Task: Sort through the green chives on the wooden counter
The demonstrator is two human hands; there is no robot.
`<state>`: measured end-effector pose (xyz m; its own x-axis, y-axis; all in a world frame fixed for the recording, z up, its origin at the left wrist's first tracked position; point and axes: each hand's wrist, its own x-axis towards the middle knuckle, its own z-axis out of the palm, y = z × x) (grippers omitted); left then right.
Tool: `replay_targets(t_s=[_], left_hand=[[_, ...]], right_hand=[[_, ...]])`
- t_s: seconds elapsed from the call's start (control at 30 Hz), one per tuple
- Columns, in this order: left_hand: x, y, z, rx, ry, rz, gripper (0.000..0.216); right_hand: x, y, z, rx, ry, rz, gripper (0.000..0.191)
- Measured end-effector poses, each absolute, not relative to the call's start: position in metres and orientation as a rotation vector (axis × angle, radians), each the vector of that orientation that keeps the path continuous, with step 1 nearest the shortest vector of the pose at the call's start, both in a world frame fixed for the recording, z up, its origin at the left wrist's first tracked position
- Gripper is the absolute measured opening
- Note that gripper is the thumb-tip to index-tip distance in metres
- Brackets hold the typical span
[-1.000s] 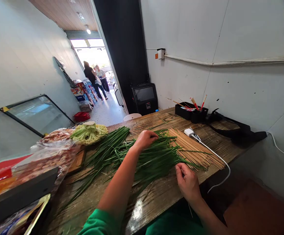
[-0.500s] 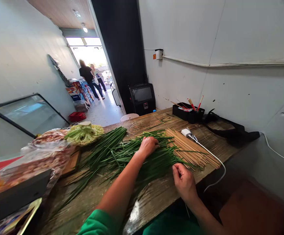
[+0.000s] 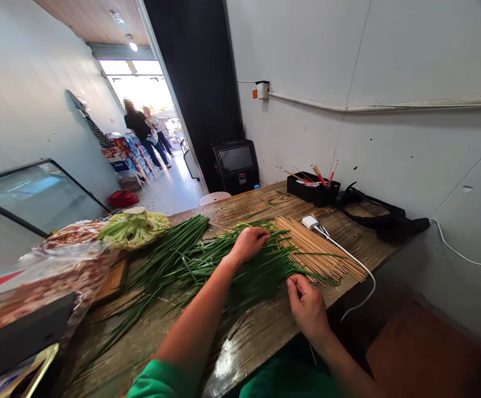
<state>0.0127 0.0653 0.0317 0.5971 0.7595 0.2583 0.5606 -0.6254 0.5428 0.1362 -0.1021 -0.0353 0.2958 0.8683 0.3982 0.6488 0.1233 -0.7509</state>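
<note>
A loose heap of garlic chives (image 3: 260, 271) is spread across the wooden table (image 3: 260, 348). My left hand (image 3: 248, 244) is over the top of the heap, thumb and fingers pinched together; whatever is between them is too small to make out. Near the table's front edge, beside the chives' right ends, my right hand (image 3: 307, 301) is closed. A thin bamboo skewer (image 3: 312, 354) shows below it and seems held in its fingers, though the grip itself is hidden. Many loose bamboo skewers (image 3: 327, 254) lie side by side to the right of the chives, a few leaves across them.
Left of the chives are a cauliflower (image 3: 135, 229) and bagged meat (image 3: 66, 276). A white charger (image 3: 310, 222) with its cable lies beyond the skewers. A black box (image 3: 302, 188) and black strap (image 3: 376, 215) are at the back right. Two people (image 3: 143, 130) stand near the doorway.
The view has shifted slightly, so everything appears a little further left. My left fingers have lifted slightly and pinched closer together; my right hand keeps nearly the same pose.
</note>
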Motion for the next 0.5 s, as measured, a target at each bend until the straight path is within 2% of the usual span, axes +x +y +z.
replay_targets(t_s=[0.3, 0.5], left_hand=[[0.0157, 0.0634, 0.0346, 2.437, 0.856, 0.719, 0.027], [0.0154, 0.0604, 0.0387, 2.448, 0.863, 0.573, 0.033]], right_hand=[[0.1364, -0.1025, -0.0336, -1.611, -1.43, 0.262, 0.03], [0.1357, -0.1032, -0.0307, -1.596, -1.419, 0.245, 0.03]])
